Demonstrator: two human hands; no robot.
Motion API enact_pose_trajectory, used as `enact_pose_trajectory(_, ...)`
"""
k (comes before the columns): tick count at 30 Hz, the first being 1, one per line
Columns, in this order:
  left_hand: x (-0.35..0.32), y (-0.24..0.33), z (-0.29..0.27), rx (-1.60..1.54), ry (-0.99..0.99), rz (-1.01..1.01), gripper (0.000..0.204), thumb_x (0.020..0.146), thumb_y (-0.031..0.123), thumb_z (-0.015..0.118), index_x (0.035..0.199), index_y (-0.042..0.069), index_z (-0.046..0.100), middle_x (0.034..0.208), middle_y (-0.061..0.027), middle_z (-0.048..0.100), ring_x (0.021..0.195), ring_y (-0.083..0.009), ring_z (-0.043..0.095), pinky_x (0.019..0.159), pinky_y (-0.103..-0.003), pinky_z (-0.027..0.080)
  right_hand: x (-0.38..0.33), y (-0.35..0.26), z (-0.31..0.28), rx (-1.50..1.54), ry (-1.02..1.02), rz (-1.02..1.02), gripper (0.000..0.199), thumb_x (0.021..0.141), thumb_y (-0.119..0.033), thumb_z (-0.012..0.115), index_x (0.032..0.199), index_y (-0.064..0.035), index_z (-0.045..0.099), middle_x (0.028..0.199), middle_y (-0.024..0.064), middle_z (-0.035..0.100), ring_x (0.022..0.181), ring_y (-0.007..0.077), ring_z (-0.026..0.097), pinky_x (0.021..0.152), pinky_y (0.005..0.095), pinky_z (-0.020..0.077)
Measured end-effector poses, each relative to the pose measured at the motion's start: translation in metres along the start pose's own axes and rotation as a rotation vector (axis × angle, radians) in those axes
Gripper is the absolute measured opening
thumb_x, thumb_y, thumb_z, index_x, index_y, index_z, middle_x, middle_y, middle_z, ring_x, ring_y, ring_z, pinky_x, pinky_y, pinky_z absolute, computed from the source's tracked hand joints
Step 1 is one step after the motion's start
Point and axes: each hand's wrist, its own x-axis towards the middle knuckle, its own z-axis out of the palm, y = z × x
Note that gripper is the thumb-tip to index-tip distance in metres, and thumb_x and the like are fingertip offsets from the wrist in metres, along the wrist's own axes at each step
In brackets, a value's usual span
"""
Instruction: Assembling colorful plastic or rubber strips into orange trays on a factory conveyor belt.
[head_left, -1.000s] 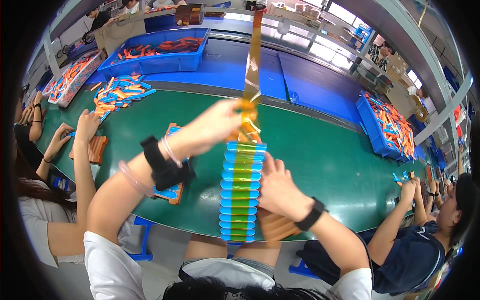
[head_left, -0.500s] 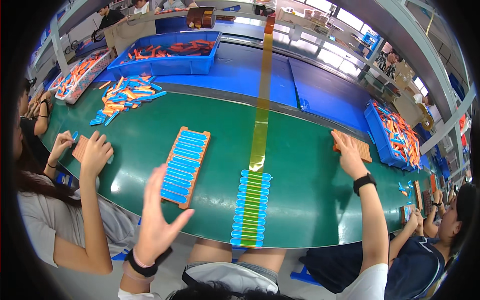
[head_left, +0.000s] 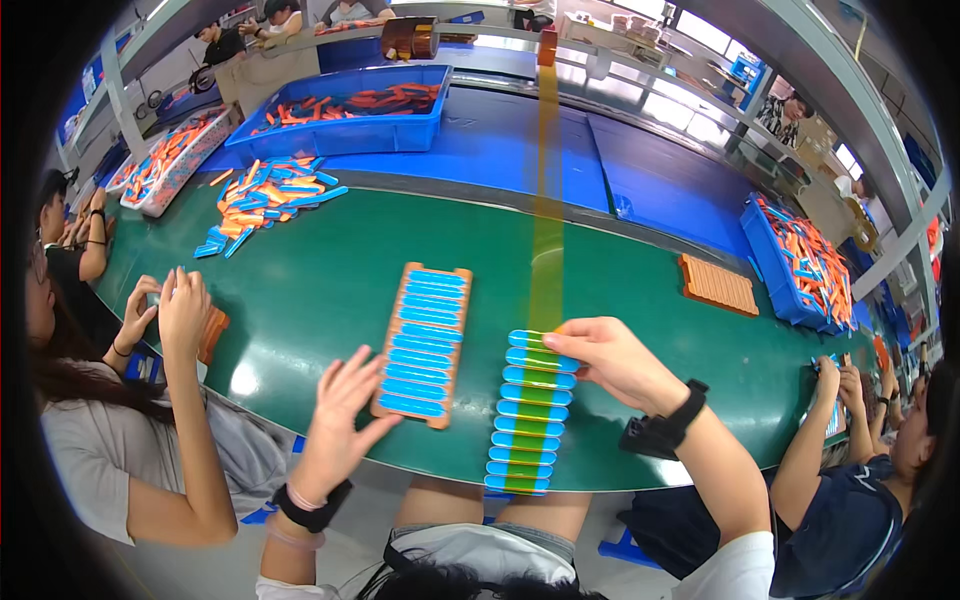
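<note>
Right hand [head_left: 610, 362] pinches yellow tape [head_left: 546, 230] onto top of blue strip row [head_left: 528, 415] on green belt [head_left: 320, 280]; left hand [head_left: 340, 415] open, fingers spread, touching orange tray [head_left: 425, 342].

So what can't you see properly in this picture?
- Head view: where the yellow tape strip starts; too small and far off to tell.
- Near end of the taped row of blue pieces: runs past the green table's edge.
- Right hand: its fingers cover the row's top corner.
- Orange tray's near corner: behind the left hand.
</note>
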Motion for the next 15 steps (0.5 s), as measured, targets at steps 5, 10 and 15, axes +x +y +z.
enact_pose_trajectory(5, -0.009, 0.048, 0.031, 0.044, -0.026, 0.063, 0.051, 0.068, 0.017, 0.069, 0.113, 0.003, 0.05, 0.122, -0.0125, 0.046, 0.121, -0.0271, 0.036, 0.101, -0.046, 0.018, -0.035, -0.009, 0.002, 0.428, 0.099, -0.206, 0.016, 0.084, -0.019, 0.056, 0.084, -0.004, 0.059, 0.079, 0.001, 0.059, 0.071, 0.0052, 0.052, 0.063, 0.0208, 0.0414)
enact_pose_trajectory(10, -0.009, 0.079, 0.065, 0.018, 0.03, 0.078, 0.054, 0.066, 0.014, 0.069, 0.113, -0.003, 0.047, 0.122, -0.0142, 0.045, 0.119, -0.0287, 0.037, 0.099, -0.048, 0.021, -0.051, -0.013, 0.006, 0.514, 0.151, -0.371, 0.011, 0.083, -0.013, 0.058, 0.08, -0.0018, 0.057, 0.078, 0.0018, 0.059, 0.07, 0.0055, 0.052, 0.063, 0.0203, 0.0412)
enact_pose_trajectory(15, -0.01, 0.079, 0.065, 0.059, 0.055, 0.072, 0.06, 0.065, 0.015, 0.07, 0.116, -0.003, 0.044, 0.125, -0.0153, 0.042, 0.119, -0.0312, 0.035, 0.098, -0.048, 0.023, -0.089, 0.042, 0.043, 0.282, 0.244, -0.343, 0.008, 0.08, -0.008, 0.061, 0.082, -0.0007, 0.058, 0.078, 0.0007, 0.058, 0.068, 0.0031, 0.05, 0.06, 0.0174, 0.0402)
